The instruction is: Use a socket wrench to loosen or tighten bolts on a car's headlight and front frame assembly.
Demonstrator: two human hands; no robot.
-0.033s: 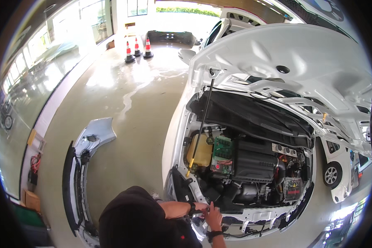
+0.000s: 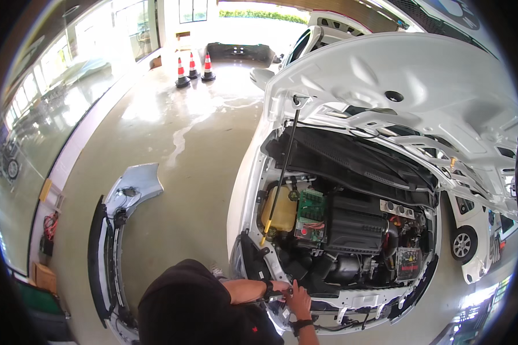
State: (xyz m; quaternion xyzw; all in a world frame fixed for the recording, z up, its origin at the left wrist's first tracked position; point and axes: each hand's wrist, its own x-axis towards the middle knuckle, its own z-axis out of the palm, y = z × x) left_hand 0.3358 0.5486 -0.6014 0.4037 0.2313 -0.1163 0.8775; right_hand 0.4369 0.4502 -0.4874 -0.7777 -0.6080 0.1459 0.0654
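At the front left corner of a white car [image 2: 248, 167] with its hood up, both hands meet low over the front crossmember [image 2: 357, 299]. My left hand [image 2: 280, 286], a dark watch on its wrist, reaches across from the left with its fingers closed. Against it, my right hand [image 2: 297, 301] is closed too, its index finger pointing up, a black band round its wrist. Whatever sits between the fingers is too small and hidden to name. Just left of the hands lies the dark headlight [image 2: 243, 261].
A black prop rod [image 2: 285, 167] slants up to the raised hood [image 2: 351, 63]. The bay holds a black engine cover [image 2: 354, 221], a yellowish tank [image 2: 281, 208] and a green circuit board [image 2: 311, 207]. A detached bumper [image 2: 106, 247] lies left; traffic cones [image 2: 208, 68] stand farther off.
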